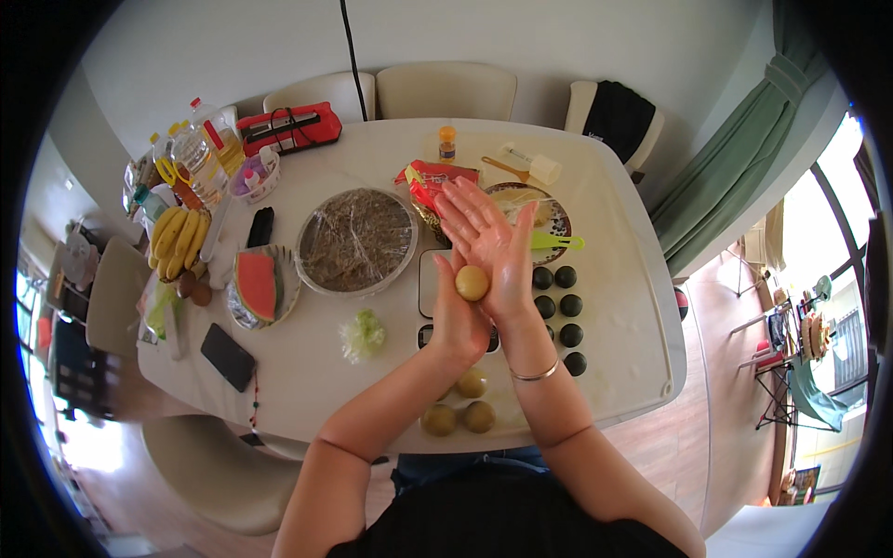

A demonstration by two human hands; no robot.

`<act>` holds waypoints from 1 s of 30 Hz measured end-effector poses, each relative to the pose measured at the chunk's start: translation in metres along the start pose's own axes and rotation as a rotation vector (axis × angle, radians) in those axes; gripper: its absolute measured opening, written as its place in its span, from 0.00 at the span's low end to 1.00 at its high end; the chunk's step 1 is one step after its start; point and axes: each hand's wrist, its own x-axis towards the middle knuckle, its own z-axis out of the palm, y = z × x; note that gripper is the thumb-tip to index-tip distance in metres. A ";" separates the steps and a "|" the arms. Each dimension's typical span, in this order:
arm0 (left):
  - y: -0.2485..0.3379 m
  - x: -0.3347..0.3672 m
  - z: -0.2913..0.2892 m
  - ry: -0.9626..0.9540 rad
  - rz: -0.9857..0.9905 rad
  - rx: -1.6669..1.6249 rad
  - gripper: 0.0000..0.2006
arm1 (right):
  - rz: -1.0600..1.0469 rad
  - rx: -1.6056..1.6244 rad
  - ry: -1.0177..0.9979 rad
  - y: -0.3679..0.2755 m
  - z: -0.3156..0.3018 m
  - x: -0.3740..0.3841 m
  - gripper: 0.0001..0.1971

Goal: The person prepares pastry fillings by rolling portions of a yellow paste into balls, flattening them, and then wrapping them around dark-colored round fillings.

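Both hands are up over the tabletop (307,372) with a yellowish dough ball (472,283) pressed between the palms: the right hand (493,244) is flat with fingers stretched out, the left hand (459,321) sits under it, palm against the ball. Right beside the right hand there's a cluster of dark balls (556,304) on the tabletop. Below the wrists, close to the body, three more yellowish balls (460,409) sit together. Off to the left of the hands is a wrapped round dish (356,240), then a watermelon slice (257,285) and bananas (179,240) further out.
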 end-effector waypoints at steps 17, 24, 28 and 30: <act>0.005 0.009 -0.006 0.108 0.115 0.051 0.43 | 0.044 -1.092 -0.086 0.007 0.006 -0.012 0.28; 0.039 0.008 -0.010 -0.051 -0.009 -0.214 0.47 | 0.048 -0.801 -0.002 0.003 -0.035 0.003 0.32; 0.058 0.012 -0.013 -0.037 0.137 -0.204 0.47 | 0.129 -0.747 -0.112 0.010 -0.020 -0.003 0.39; 0.060 0.016 -0.013 0.027 0.218 -0.189 0.46 | 0.210 -0.434 -0.143 0.015 -0.008 -0.006 0.42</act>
